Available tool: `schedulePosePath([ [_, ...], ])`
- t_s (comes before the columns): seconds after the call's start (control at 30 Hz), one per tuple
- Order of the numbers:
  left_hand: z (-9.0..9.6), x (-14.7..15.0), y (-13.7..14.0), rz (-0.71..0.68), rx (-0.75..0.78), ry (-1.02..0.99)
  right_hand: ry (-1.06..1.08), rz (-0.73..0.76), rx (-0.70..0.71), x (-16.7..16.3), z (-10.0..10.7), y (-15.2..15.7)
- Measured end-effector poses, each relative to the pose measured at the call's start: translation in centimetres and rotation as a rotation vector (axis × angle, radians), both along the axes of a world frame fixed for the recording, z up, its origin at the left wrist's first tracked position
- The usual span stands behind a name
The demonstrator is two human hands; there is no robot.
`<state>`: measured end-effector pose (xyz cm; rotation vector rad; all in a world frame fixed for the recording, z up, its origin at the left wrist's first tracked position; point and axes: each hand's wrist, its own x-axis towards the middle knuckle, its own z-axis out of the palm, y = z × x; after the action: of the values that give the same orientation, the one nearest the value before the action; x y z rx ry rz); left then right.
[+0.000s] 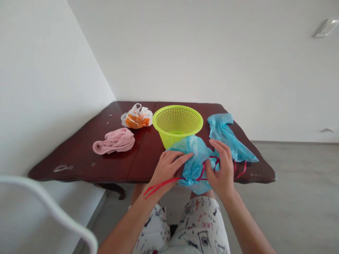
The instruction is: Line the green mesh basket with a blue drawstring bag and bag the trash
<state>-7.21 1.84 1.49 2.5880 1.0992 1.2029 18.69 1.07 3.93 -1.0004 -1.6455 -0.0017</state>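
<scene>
A crumpled blue plastic bag [196, 157] with red drawstrings is between my hands at the table's front edge, just before the green basket. My left hand [168, 167] grips its left side, and a red drawstring loop [159, 185] hangs across that wrist. On the other side, my right hand [221, 169] has its thumb and fingers apart, with the thumb against the bag near the drawstring. The yellow-green perforated basket [173, 139] stands upright behind the bag. Beyond my right hand lies a second blue plastic bag [225, 135], spread out, with red strings at its near end.
The dark red wooden table [106, 167] has a wavy edge. A folded pink cloth [115, 141] lies on its left side. Behind that sits a crumpled white and orange plastic bag [137, 118]. A blurred white curved bar [53, 208] crosses the lower left. Walls adjoin the left and back.
</scene>
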Motion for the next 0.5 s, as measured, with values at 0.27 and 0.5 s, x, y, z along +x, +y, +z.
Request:
schedulePosePath([
  [0.27,-0.2,1.2,1.4,-0.009,-0.176,-0.124,-0.046,-0.028,0.004,-1.6,-4.6,-6.5],
  [0.5,1.9,1.0,0.2,-0.243,-0.103,-0.194,-0.09,-0.094,-0.127,-2.8,-3.8,-4.8],
])
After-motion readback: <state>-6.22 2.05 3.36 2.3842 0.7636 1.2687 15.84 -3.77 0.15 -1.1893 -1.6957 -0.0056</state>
